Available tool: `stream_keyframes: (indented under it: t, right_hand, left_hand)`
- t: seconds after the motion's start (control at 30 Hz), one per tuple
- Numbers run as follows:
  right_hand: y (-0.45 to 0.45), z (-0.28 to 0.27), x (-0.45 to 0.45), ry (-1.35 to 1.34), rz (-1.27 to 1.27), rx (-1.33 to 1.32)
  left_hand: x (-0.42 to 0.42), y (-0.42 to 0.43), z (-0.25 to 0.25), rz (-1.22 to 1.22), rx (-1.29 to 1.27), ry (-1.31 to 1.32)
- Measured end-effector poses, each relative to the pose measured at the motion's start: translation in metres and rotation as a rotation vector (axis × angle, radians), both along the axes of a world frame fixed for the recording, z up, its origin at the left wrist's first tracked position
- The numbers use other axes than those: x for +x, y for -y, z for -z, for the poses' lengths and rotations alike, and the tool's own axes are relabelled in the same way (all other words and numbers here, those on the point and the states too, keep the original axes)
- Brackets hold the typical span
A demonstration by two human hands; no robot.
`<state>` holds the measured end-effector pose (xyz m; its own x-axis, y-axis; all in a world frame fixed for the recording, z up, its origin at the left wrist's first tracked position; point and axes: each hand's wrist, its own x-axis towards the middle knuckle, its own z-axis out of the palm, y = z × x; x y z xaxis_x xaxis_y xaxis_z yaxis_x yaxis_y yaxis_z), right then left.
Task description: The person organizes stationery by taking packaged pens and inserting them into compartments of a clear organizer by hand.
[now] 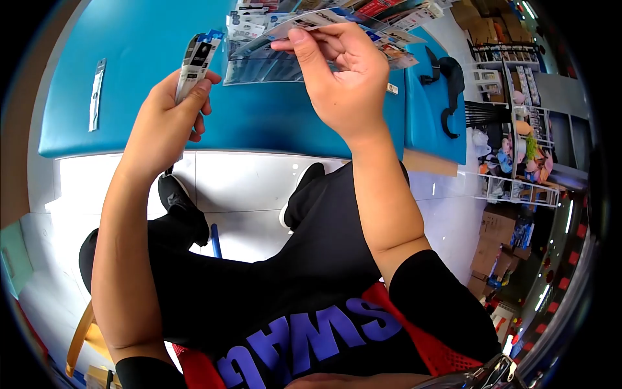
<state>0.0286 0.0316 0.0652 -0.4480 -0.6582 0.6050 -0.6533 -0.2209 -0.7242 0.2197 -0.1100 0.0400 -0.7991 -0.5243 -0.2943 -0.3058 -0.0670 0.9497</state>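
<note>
My left hand (172,110) is closed around a small bundle of narrow printed packets (197,59), which stick up past the thumb. What is inside the packets cannot be made out. Thumb and fingertips of my right hand (346,74) pinch the edge of a flat packet with a white printed label (308,23). It is held over a clear plastic container (262,72) filled with several similar packets, whose far side is cut off by the frame. A single slim packet (97,94) lies apart at the left on the blue padded table (259,123).
A black strap (452,87) lies on the blue surface at the right. Beyond it stand shelves (531,117) with assorted goods and cardboard boxes (495,233). My knees and black shoes (178,198) are below the table's near edge, by a blue rod (216,241).
</note>
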Motion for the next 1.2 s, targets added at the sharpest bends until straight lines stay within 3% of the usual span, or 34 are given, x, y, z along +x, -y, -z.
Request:
stream_keyframes:
  t: [0.27, 0.57, 0.67, 0.77, 0.87, 1.0, 1.2]
  right_hand:
    - [0.013, -0.001, 0.004, -0.174, 0.050, 0.024]
    - [0.013, -0.017, 0.009, -0.678, 0.089, -0.005]
    - [0.008, -0.025, 0.014, -0.751, 0.027, 0.131]
    - [0.012, -0.024, 0.017, -0.732, 0.030, 0.118]
    - [0.013, -0.022, 0.018, -0.422, 0.103, 0.212]
    - [0.022, -0.021, 0.019, -0.052, 0.051, 0.103]
    - [0.019, -0.026, 0.015, -0.249, 0.092, 0.123]
  left_hand:
    - [0.000, -0.001, 0.000, -0.052, 0.003, -0.007]
    - [-0.003, -0.007, 0.002, 0.000, -0.029, -0.064]
    - [-0.003, -0.007, 0.005, -0.040, -0.022, -0.045]
    - [-0.004, -0.004, 0.008, -0.080, -0.010, -0.037]
    - [-0.004, -0.003, 0.006, -0.100, -0.022, -0.012]
    - [-0.004, -0.005, 0.007, -0.085, 0.000, -0.038]
    - [-0.003, -0.006, 0.007, -0.077, -0.012, -0.039]
